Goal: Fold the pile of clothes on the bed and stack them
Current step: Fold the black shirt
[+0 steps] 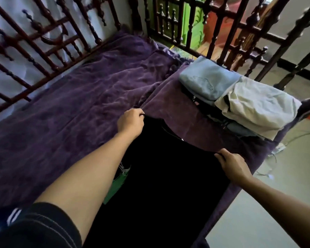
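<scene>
Black garment (161, 185) lay spread at the bed's near right edge. Left hand (131, 122) and right hand (233, 165) each pinched a far corner, fingers curled on cloth. Step judged: first fold. Next: carry the edge over evenly. Folded stack (240, 97) sat at the far right corner of the purple bedspread (61, 113).

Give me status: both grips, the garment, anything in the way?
Left grip and right grip each pinch far edge of black garment. Garment stretched between them, unfolded. Folded stack beyond, apart; nothing blocking.
</scene>
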`<state>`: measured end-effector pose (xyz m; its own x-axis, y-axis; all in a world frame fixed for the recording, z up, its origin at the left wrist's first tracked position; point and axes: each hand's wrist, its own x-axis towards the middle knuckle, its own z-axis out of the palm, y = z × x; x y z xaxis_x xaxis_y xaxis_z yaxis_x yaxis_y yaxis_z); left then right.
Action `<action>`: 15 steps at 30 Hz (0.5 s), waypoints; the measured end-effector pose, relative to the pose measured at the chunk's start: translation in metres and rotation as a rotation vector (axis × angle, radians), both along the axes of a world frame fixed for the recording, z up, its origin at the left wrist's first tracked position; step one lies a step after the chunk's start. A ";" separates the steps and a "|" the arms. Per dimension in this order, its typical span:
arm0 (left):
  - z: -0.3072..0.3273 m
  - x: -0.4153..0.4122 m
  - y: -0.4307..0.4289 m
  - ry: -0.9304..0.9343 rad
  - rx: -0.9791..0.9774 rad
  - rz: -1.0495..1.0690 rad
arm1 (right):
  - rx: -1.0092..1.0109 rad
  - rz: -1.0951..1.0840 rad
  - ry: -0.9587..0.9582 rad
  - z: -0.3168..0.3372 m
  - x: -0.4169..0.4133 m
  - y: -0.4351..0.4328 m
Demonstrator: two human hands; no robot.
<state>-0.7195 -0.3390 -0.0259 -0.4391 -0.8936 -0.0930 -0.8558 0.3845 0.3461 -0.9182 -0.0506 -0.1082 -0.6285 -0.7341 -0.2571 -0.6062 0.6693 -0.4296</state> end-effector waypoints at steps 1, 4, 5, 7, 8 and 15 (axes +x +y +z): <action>-0.014 -0.025 -0.003 0.014 0.024 -0.010 | 0.018 -0.036 -0.002 -0.012 -0.021 -0.002; -0.054 -0.082 -0.011 0.034 0.112 -0.018 | 0.086 -0.119 0.016 -0.046 -0.073 -0.012; -0.067 -0.093 -0.014 0.042 0.138 -0.012 | 0.123 -0.128 0.027 -0.058 -0.085 -0.017; -0.087 -0.100 -0.023 0.070 0.175 0.032 | 0.221 -0.115 0.031 -0.078 -0.100 -0.026; -0.095 -0.094 -0.029 0.082 0.192 0.061 | 0.279 -0.097 0.027 -0.087 -0.103 -0.032; -0.132 0.062 -0.026 -0.063 0.325 0.370 | 0.418 0.243 0.151 -0.095 -0.076 -0.119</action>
